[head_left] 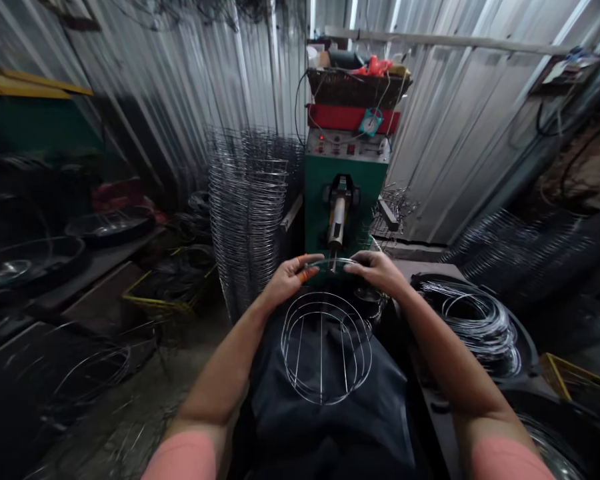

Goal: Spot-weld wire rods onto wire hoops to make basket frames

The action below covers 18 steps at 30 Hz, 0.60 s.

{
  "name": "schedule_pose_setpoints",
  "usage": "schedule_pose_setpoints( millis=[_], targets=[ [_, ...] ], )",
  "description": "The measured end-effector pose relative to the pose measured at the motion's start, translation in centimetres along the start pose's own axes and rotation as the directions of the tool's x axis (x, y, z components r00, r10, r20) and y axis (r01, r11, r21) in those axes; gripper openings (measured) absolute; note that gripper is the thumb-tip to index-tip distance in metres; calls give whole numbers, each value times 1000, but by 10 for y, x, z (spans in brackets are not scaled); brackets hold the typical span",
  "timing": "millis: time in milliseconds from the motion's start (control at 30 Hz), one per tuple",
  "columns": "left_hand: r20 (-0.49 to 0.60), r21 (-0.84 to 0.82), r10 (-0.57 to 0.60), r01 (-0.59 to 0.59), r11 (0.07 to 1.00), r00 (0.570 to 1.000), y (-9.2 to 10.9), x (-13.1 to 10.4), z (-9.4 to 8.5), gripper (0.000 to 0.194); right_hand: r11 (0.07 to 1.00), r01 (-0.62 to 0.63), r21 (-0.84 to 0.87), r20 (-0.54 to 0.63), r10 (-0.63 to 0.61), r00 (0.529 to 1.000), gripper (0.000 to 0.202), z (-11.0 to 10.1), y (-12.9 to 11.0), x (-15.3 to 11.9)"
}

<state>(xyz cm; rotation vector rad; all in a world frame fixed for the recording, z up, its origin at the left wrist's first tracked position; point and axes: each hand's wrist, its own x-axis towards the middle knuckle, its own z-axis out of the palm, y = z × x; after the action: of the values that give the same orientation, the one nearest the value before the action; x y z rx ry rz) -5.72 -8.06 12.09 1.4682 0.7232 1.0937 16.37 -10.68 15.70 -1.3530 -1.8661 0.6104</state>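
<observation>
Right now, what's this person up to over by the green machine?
The person's left hand and right hand hold a thin curved wire between them, just in front of the green machine, at the lower end of its metal rod. A round wire frame is over the dark cloth on their lap. A tall stack of wire frames stands beyond the left arm.

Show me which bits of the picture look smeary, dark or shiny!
In the head view, the far edges smear, like the stacked silvery wire rings at right; in the head view, the left side is very dark around the round black tray; in the head view, bright streaks shine on the ridged grey metal wall, while the boxy green machine looks clearer.
</observation>
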Motion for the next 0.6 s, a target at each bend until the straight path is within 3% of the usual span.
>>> schedule_pose_setpoints(
  millis=[100,167,300,467,533,600],
  targets=[
    [-25,-179,-78,72,981,997,-3,19,-8,41,1000,6,-21,-108,-8,994,34,-14,13,-1],
    [-2,-259,-175,169,951,985,-12,28,-15,41,1000,-5,-28,-170,0,985,37,-13,33,-3],
    [75,-276,-384,389,879,920,-45,33,-21,37,995,-97,-15,-222,92,971,41,19,84,-11],
    [75,-256,-525,525,812,848,-88,26,-19,37,981,-189,38,-254,192,948,45,63,127,-26],
    [67,-244,-529,529,813,846,-98,25,-18,40,981,-192,40,-269,196,943,45,70,135,-31],
    [31,-216,-487,481,850,873,-104,25,-17,43,978,-205,37,-269,207,941,45,73,140,-34]
  ],
)
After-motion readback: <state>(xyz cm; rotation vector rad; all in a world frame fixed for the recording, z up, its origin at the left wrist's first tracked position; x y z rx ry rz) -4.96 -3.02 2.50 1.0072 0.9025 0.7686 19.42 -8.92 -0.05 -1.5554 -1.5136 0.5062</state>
